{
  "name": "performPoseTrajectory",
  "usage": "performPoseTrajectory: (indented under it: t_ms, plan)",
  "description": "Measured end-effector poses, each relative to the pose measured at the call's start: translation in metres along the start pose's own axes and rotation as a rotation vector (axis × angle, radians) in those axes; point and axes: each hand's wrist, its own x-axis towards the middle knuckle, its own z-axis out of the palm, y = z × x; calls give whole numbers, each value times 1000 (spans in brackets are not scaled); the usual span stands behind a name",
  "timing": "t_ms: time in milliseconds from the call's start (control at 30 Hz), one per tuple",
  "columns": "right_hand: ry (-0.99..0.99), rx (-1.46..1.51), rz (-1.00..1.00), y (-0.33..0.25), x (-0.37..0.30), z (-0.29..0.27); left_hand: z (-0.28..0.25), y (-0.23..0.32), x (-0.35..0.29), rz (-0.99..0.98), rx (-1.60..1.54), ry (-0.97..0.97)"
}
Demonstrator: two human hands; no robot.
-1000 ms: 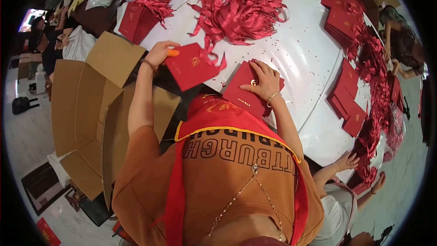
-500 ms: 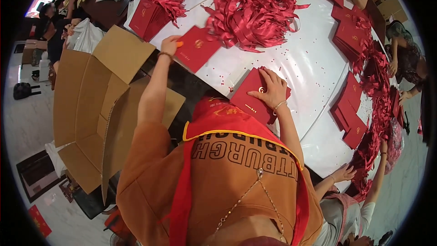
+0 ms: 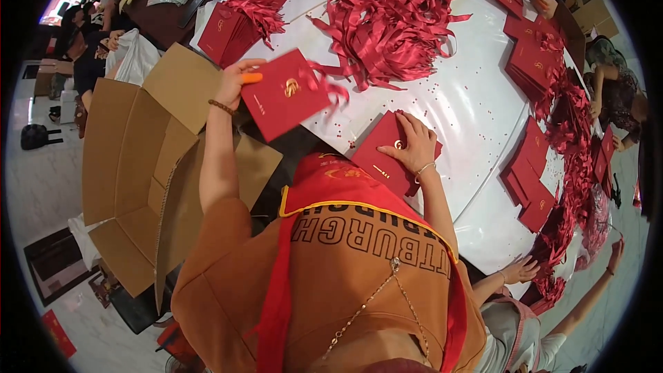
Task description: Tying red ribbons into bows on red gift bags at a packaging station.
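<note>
Gold emblems (image 3: pixel 291 88) are printed on the flat square red paper bag (image 3: pixel 273 107) and the stacked red paper bags (image 3: pixel 375 153). The glossy white table cover (image 3: pixel 459 145) is speckled with red. The red cloth apron (image 3: pixel 338 184) is edged in yellow.

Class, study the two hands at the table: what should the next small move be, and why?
Probably the left hand should lower the red packet flat onto the white table. It is held up by its left edge, with red ribbon trailing at its far side, while the right hand rests on a stack of red packets, so the table might steady it.
</note>
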Motion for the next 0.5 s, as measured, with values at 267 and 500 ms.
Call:
performPoseTrajectory:
  t_ms: [267, 500]
  plan:
    - [-4, -8, -8, -1, -1, 2, -29, -95, 71, -190, -619, 415]
    - [12, -7, 4, 0, -1, 1, -2, -65, 66, 42, -654, 297]
